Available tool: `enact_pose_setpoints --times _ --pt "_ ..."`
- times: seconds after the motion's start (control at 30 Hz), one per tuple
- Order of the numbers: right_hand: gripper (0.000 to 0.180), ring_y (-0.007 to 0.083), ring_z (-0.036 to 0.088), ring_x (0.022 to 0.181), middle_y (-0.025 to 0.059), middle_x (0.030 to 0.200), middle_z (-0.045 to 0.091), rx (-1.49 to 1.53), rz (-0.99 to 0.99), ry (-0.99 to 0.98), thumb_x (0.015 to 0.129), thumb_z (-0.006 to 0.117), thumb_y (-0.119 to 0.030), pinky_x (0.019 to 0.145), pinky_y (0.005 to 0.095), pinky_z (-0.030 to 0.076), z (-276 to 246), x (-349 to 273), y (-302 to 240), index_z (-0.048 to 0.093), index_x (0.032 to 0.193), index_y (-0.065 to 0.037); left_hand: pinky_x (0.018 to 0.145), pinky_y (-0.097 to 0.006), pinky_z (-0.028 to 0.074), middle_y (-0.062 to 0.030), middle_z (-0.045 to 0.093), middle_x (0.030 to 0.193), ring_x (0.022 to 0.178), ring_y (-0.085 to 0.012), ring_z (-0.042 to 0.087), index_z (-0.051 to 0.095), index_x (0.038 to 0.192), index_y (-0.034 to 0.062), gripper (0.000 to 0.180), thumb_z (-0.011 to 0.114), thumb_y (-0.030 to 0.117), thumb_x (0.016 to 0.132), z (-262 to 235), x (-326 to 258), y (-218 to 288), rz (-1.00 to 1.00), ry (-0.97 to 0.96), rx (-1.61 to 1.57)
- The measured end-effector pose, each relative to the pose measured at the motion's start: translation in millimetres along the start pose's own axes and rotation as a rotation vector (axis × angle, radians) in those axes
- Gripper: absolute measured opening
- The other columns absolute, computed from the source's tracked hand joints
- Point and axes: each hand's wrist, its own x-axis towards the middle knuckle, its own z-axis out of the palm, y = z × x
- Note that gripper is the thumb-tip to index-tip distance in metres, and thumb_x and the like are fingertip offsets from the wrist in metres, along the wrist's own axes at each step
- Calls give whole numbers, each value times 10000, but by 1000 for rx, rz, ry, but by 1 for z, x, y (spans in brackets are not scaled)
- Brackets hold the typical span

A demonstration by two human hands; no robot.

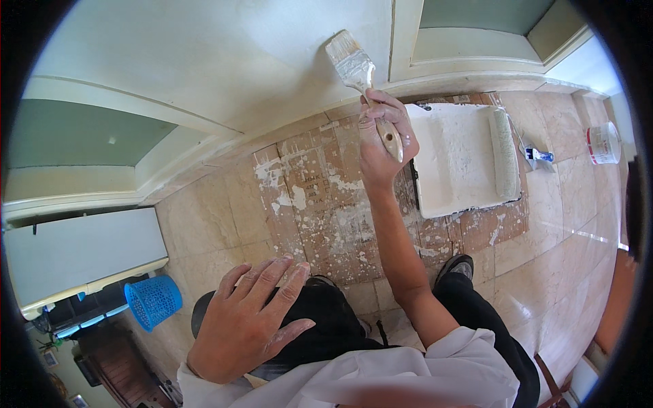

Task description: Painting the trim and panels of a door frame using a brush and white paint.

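1. The right hand (375,155) gripped a flat, paint-crusted, pale-handled brush (356,66) at twelve o'clock.
2. The paint-smeared left hand (248,319) was spread wide at seven.
3. A rectangular tray (424,207) of white paint (450,160) and a nubbly roller (504,153) lay at two.

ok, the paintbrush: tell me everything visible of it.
The paintbrush is flat and wide, with pale bristles, a paint-smeared, metal-looking band and a light, wood-like handle with a hole near its end. The right hand grips the handle. The bristles point up and left in the picture, toward the white panel; whether they touch it is unclear.
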Motion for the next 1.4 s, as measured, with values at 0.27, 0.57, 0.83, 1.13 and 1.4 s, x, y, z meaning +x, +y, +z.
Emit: enact_pose_setpoints --times 0.27,0.57,0.83,1.13,1.4 --pt "103 241 648 993 196 1047 671 82 41 -9 778 662 92 879 342 529 8 -4 0 629 842 19 1028 -452 401 -136 556 1312 1204 -275 536 484 1385 94 620 625 444 893 0 0 0 7 5 15" --pt "113 232 650 976 189 1040 675 71 31 16 780 673 97 884 341 524 7 0 3 629 835 9 1028 -452 401 -136 552 1321 1209 -278 533 487 1381 84 618 622 442 897 0 0 -1 8 -2 6" --pt "65 266 613 1072 207 1126 617 41 47 -87 858 655 60 939 449 551 -6 -6 -1 604 858 19 1021 -469 407 -159 569 1286 1172 -330 550 539 1318 57 665 699 467 819 3 2 -2 20 27 3" --pt "174 263 635 1010 161 1070 617 543 380 -151 782 676 110 917 420 570 -73 4 -25 591 811 -39 979 -430 440 -137 603 1247 1148 -287 579 571 1288 67 565 700 385 839 -9 8 -2 -27 153 17" --pt "304 237 633 887 53 905 566 799 533 -451 761 741 71 788 362 566 -133 24 -43 492 730 -100 944 -344 465 -167 645 1167 1089 -286 624 687 1077 9 306 746 121 798 -11 37 -23 -97 707 -487"
